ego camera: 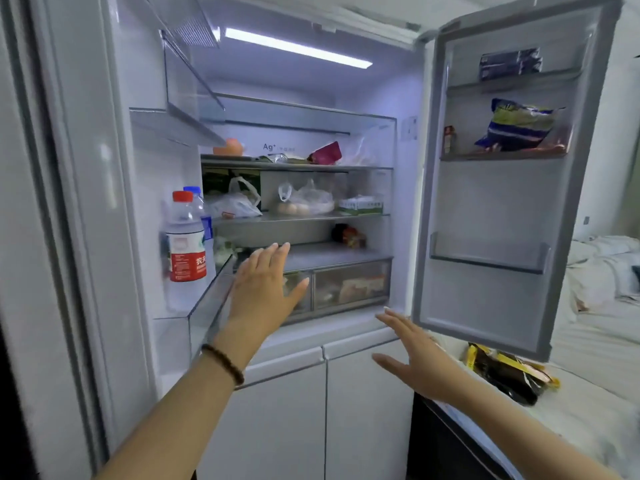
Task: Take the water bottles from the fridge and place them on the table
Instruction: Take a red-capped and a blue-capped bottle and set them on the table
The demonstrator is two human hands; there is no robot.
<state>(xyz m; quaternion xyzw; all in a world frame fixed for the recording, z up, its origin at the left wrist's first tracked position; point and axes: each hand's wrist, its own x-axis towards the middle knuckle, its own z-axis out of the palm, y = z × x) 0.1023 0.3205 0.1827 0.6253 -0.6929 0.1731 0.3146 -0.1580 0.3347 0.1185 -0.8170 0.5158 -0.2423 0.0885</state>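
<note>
Fridge point(406, 202) stands with both upper doors open, interior light on. Two water bottles upright in the door bin point(207, 299) on the left: red-capped bottle point(185, 237) nearer, blue-capped bottle point(198, 199) just behind it and touching or nearly so; contact cannot be resolved. Neither is held. Left hand point(266, 289), beaded bracelet point(225, 363) at the wrist, is raised in front of the lower shelf, to the right of the bin, fingers point(277, 252) straight and released, gripping nothing. Right hand point(415, 355) is lower, near the bottom corner of the right door point(485, 209), also flat and released. Judgement: the step in hand is the reach for the first bottle. Take the red-capped one first, since it blocks the other. Wrap the label band at mid-body, lift straight up to clear the bin's clear front wall, then draw out towards the near side. Likely cold and possibly damp, so grip firmly; squeezing the thin wall too hard would dent it. The right hand is free for the second bottle. Shelves hold a bag of eggs point(304, 202) and other bagged food; drawers point(349, 285) below. Tabletop point(581, 420), pale, lies near right below the open door, with a dark and yellow packet point(509, 379) on it. A bed point(602, 261) with white bedding lies far right.
</note>
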